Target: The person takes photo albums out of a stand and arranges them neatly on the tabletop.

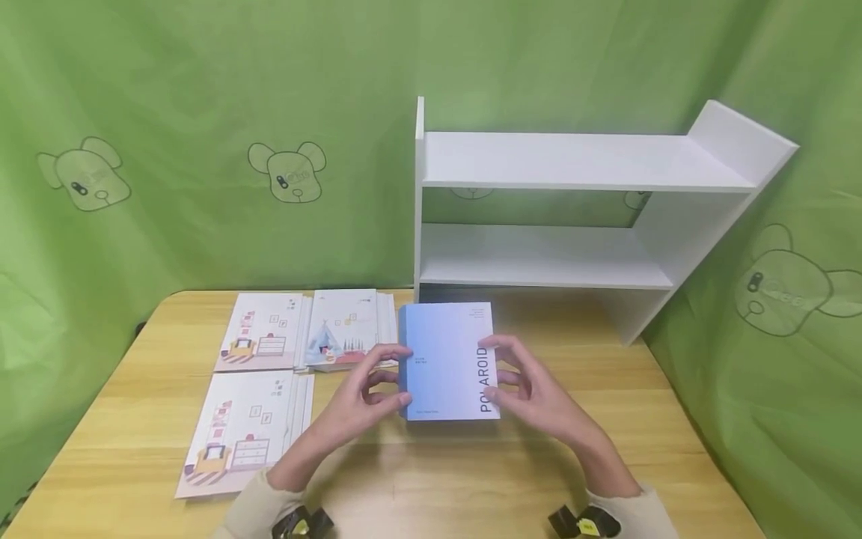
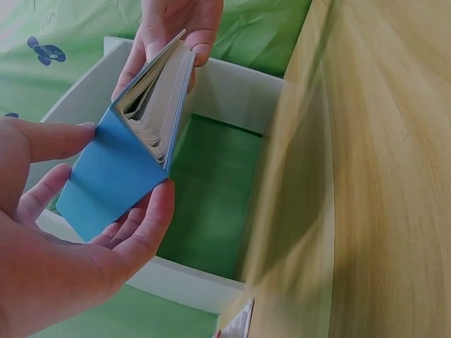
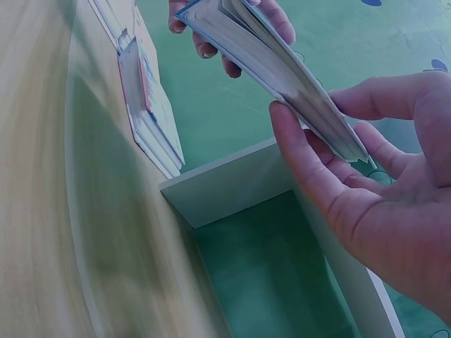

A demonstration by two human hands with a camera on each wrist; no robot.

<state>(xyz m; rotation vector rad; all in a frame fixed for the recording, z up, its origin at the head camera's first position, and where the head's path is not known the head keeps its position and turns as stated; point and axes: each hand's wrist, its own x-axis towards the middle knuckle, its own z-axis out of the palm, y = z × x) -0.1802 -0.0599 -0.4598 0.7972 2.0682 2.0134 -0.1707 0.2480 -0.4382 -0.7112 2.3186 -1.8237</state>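
Note:
A small blue-to-white photo album (image 1: 441, 367) with "POLAROID" printed along its right side is held above the table. My left hand (image 1: 364, 395) pinches it at the spine side, thumb on the front cover and other fingers partly hidden behind. On the opposite edge my right hand (image 1: 542, 393) grips it with thumb and fingers. From the left wrist view, the album (image 2: 120, 172) shows its blue spine and a thick block of pages, the covers slightly spread at one end. In the right wrist view the album's page edges (image 3: 282, 77) face the camera.
At the left of the wooden table (image 1: 586, 479) lie stacks of illustrated white books: one stack (image 1: 263, 329) at the back, another (image 1: 343, 326) beside it, a third (image 1: 236, 427) in front. A white two-tier shelf (image 1: 545, 254) stands behind the hands, before a green curtain (image 1: 202, 90).

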